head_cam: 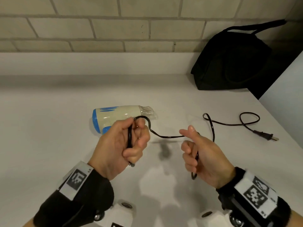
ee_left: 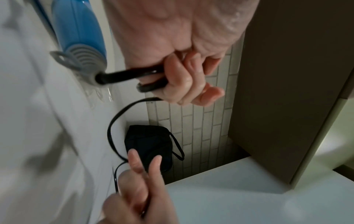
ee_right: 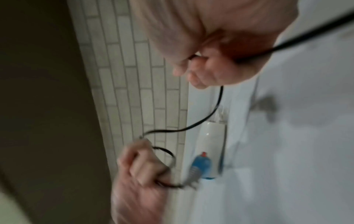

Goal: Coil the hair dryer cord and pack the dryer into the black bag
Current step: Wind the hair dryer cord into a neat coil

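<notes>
A cream and blue hair dryer (head_cam: 114, 116) lies on its side on the white counter (head_cam: 49, 128), nozzle to the right. My left hand (head_cam: 131, 140) is raised in front of it and grips a small loop of the black cord (head_cam: 168, 136) in its fist. That cord spans across to my right hand (head_cam: 191, 148), whose lower fingers curl round it while thumb and forefinger stick out. The rest of the cord trails right over the counter to the plug (head_cam: 266, 135). The black bag (head_cam: 232, 63) stands at the back right against the wall.
A tiled wall (head_cam: 98, 30) with a low white ledge runs behind the counter. A white panel (head_cam: 285, 89) rises at the right edge beside the bag. In the left wrist view a dark cabinet (ee_left: 287, 75) hangs above the counter.
</notes>
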Motion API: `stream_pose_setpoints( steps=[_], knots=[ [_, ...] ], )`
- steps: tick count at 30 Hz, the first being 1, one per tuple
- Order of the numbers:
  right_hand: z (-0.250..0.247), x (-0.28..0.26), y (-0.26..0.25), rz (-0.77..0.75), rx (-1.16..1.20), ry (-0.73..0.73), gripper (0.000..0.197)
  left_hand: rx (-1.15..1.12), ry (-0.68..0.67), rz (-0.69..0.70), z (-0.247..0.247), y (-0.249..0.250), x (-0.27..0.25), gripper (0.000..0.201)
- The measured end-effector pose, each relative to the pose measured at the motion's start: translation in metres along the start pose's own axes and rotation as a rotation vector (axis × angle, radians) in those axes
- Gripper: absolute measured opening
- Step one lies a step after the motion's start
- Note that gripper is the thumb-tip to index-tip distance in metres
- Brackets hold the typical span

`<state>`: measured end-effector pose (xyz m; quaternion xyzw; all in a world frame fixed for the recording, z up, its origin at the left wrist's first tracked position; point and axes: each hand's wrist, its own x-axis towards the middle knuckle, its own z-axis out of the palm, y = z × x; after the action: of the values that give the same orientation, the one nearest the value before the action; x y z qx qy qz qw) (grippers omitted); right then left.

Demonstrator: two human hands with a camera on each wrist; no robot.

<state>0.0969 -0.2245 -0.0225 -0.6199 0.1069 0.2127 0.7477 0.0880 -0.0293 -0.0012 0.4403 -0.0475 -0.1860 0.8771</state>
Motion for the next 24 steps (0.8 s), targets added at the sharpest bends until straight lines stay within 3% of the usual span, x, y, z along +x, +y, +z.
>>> stream_pose_setpoints(
  steps=[1, 3, 5, 6, 9, 11, 13, 16, 19, 22, 24],
  knots=[
    [0.002, -0.002, 0.002, -0.058, -0.23, 0.038, 0.033, -0.018, 0.04, 0.014, 0.002, 0.002, 0.001, 0.016],
    [0.006, -0.014, 0.007, -0.222, -1.002, -0.011, 0.028, -0.01, 0.156, 0.065, 0.005, 0.004, 0.004, 0.02],
    [0.011, -0.026, 0.011, -0.341, -1.657, -0.257, 0.033, 0.05, 0.224, 0.146, 0.007, 0.001, 0.01, 0.023],
    [0.015, -0.032, 0.012, -0.412, -1.772, -0.345, 0.035, 0.085, 0.225, 0.183, 0.008, -0.001, 0.014, 0.025],
    [0.033, -0.043, -0.004, -0.63, -1.808, -0.541, 0.034, 0.263, 0.131, 0.173, 0.008, -0.015, 0.025, 0.033],
    [0.044, -0.046, -0.02, -0.711, -1.756, -0.545, 0.033, 0.471, 0.036, 0.077, 0.011, -0.027, 0.023, 0.035],
    [0.038, -0.044, -0.037, -0.648, -1.664, -0.474, 0.033, 0.572, -0.037, 0.008, 0.012, -0.037, 0.015, 0.023],
    [0.018, -0.039, -0.067, -0.748, -1.574, -0.182, 0.043, 0.712, -0.051, -0.04, 0.008, -0.04, 0.005, 0.032],
    [0.002, -0.031, -0.081, -0.733, -1.567, -0.084, 0.041, 0.627, -0.016, -0.144, 0.003, -0.032, 0.003, 0.04],
    [0.0, -0.014, -0.084, -0.729, -1.451, -0.06, 0.034, 0.501, -0.162, -0.233, 0.004, -0.028, 0.003, 0.045],
    [0.004, 0.003, -0.074, -0.721, -1.327, -0.032, 0.036, 0.289, -0.285, -0.295, 0.001, -0.023, 0.005, 0.044]
  ],
)
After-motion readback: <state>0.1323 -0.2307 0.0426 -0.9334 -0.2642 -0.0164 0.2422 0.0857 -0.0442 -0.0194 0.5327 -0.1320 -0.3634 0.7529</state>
